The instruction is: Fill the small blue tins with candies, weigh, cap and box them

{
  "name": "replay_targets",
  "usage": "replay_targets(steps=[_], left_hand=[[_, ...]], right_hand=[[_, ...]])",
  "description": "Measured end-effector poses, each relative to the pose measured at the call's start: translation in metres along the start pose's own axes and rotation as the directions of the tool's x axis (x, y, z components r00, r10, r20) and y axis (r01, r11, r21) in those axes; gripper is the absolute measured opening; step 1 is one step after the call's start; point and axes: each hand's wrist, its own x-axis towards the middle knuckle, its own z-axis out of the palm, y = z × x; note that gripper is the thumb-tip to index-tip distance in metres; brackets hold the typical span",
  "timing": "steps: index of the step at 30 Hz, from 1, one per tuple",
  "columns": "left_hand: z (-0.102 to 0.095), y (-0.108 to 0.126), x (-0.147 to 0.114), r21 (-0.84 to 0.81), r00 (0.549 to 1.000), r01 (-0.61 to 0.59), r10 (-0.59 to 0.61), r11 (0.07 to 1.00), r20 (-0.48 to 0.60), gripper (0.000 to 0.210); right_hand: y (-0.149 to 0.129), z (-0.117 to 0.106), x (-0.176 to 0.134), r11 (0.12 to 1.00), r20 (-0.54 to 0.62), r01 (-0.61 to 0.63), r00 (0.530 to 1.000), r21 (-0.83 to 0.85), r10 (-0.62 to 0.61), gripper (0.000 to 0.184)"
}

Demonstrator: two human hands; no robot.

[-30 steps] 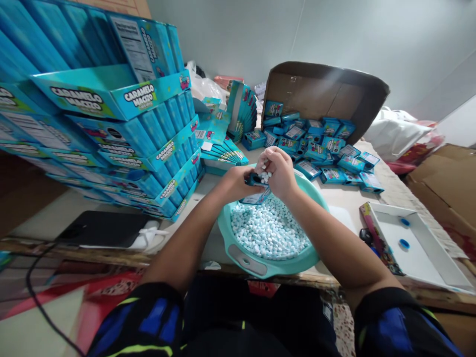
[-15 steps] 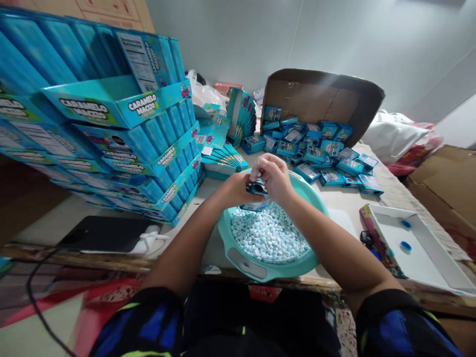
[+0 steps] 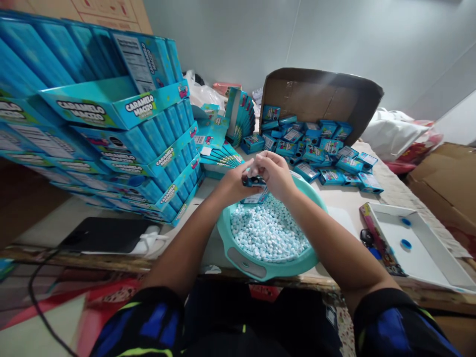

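Note:
My left hand (image 3: 233,186) grips a small blue candy box (image 3: 256,198) above the far left part of a turquoise basin (image 3: 322,214). The box's upper end is dark, and my fingers cover much of it. Right over that end, my right hand (image 3: 278,177) has its fingertips pinched together, close to my left thumb. Whatever is between those fingertips cannot be made out. Small white and pale blue candies (image 3: 268,234) fill much of the basin under both hands.
Stacked display trays (image 3: 148,144) of blue boxes rise on the left, near a black tablet-like slab (image 3: 106,234). Loose blue boxes (image 3: 314,152) spill from a cardboard carton (image 3: 323,94) behind the basin. A white tray (image 3: 427,248) with two blue caps lies right.
My right hand's fingertips have shifted slightly left and down, nearer my left thumb over the box end. The left hand still grips the box.

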Motion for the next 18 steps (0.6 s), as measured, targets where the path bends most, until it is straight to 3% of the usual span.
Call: replay_targets(steps=[7,13,18], left_hand=[[-0.0026,0.0059,-0.0003,-0.011,1.000,-0.030,0.030,0.999,0.005,0.045],[-0.0018,0.0079,0.0004,-0.078,1.000,0.013,-0.012,0.997,0.010,0.043],[-0.0001,0.0057,0.0005,-0.121,1.000,0.004,-0.005,0.993,-0.001,0.046]], right_hand=[[-0.0064,0.0073,-0.0053,0.996,-0.003,-0.015,1.000,-0.090,0.015,0.051],[-0.0075,0.0096,-0.0053,0.993,-0.147,0.008,0.989,-0.118,-0.025,0.059],[-0.0050,0.0086,-0.0059,0.996,-0.069,0.004,0.998,-0.087,-0.010,0.057]])
